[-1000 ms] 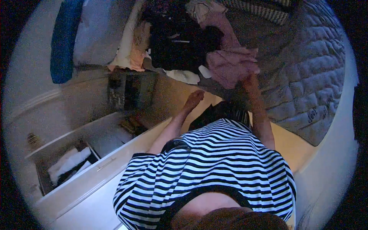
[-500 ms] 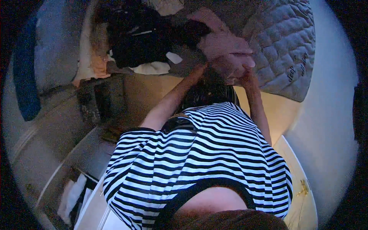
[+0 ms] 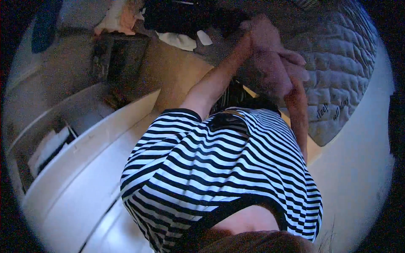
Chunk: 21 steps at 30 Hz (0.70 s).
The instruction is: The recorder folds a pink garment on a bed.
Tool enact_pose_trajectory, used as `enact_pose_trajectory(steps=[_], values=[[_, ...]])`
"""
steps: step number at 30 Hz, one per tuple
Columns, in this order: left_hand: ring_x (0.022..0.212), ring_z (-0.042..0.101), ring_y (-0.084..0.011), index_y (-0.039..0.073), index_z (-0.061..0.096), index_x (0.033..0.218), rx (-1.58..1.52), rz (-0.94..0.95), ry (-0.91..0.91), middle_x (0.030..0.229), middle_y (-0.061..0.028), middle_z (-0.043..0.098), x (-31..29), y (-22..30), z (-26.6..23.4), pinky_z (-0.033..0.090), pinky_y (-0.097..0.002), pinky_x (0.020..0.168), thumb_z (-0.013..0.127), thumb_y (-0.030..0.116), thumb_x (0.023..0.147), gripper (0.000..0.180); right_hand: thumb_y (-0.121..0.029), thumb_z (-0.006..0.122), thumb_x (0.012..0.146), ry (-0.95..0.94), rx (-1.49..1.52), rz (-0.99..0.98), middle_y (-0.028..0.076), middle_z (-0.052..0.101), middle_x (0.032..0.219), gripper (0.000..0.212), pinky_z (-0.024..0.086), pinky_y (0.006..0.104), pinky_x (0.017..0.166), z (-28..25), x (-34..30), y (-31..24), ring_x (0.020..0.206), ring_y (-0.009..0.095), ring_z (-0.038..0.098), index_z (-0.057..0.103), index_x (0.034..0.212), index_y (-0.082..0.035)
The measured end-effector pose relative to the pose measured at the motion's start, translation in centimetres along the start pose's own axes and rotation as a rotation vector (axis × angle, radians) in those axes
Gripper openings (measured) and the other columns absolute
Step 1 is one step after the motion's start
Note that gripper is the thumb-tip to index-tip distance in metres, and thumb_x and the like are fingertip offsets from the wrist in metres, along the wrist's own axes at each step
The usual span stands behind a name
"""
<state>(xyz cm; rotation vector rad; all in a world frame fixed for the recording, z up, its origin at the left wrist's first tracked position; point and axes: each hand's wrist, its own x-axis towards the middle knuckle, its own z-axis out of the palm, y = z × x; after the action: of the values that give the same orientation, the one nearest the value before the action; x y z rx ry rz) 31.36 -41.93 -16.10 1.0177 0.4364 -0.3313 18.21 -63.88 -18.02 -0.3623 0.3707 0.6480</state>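
A pink garment [image 3: 272, 65], bunched and partly folded, is held up in front of me at the edge of the bed. My left hand [image 3: 248, 39] is closed on its far left side, the fingers dim and grainy. On the right, my right hand [image 3: 296, 86] grips the garment's near right part, and the cloth covers most of its fingers. Just left of the garment lies a pile of black clothes [image 3: 173, 19] on the bed. A white cloth [image 3: 179, 41] and a small white piece [image 3: 204, 38] rest at that pile's near edge.
A grey quilted bed cover [image 3: 337, 71] with dark lettering spreads to the right. Peach-coloured cloth [image 3: 126, 21] lies at the far left. Below it stands a dark box-like object [image 3: 120, 59]. White curved furniture edges [image 3: 93, 139] run along my left, beside a bin-like space holding white items [image 3: 48, 145].
My view has swung, so the bed and clothes sit higher in the picture. Both hands have shifted the pink garment, and my left hand now reaches farther up along it.
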Motion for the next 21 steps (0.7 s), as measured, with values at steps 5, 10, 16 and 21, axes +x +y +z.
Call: enact_pose_trajectory(steps=[5,10,16,21], values=[[0.12,0.049,-0.0309,0.004,0.05,0.129,0.674,0.429,-0.021,0.126,-0.0135,0.055,0.1,2.2,6.7,0.041,-0.0435,0.102,0.051,0.027,0.095,0.041,-0.025,0.055,0.093,0.077,0.088,-0.041,0.014,0.058,0.123,0.043,0.047,0.0434,0.094,-0.2,-3.8,-2.5,0.111,0.029,0.057,0.051,0.127,0.0],[0.105,0.057,-0.0296,0.0,0.052,0.124,0.583,0.354,0.064,0.115,-0.0167,0.058,1.6,-2.7,0.9,0.047,-0.0455,0.091,0.057,0.032,0.091,0.046,-0.019,0.055,0.092,0.065,-0.446,-0.027,0.01,0.063,0.105,0.029,0.049,0.0395,0.084,-11.1,2.6,1.8,0.095,0.024,0.06,0.058,0.115,-0.001],[0.091,0.061,-0.0228,0.004,0.055,0.116,0.419,-0.245,0.218,0.103,-0.0139,0.062,1.2,-15.8,-16.8,0.05,-0.0351,0.074,0.058,0.027,0.088,0.036,-0.017,0.056,0.089,0.127,-1.834,-0.298,0.005,0.062,0.084,0.014,0.049,0.0346,0.066,-35.4,7.3,6.3,0.074,0.017,0.06,0.062,0.097,-0.008],[0.081,0.061,-0.0181,0.005,0.056,0.115,0.966,-0.286,0.25,0.1,-0.0073,0.063,-0.4,-9.2,-19.5,0.048,-0.0285,0.064,0.058,0.024,0.088,0.033,-0.025,0.066,0.081,0.44,-0.669,-0.043,0.012,0.065,0.078,0.022,0.05,0.0358,0.065,-26.5,8.0,5.5,0.059,0.025,0.06,0.064,0.087,-0.003]])
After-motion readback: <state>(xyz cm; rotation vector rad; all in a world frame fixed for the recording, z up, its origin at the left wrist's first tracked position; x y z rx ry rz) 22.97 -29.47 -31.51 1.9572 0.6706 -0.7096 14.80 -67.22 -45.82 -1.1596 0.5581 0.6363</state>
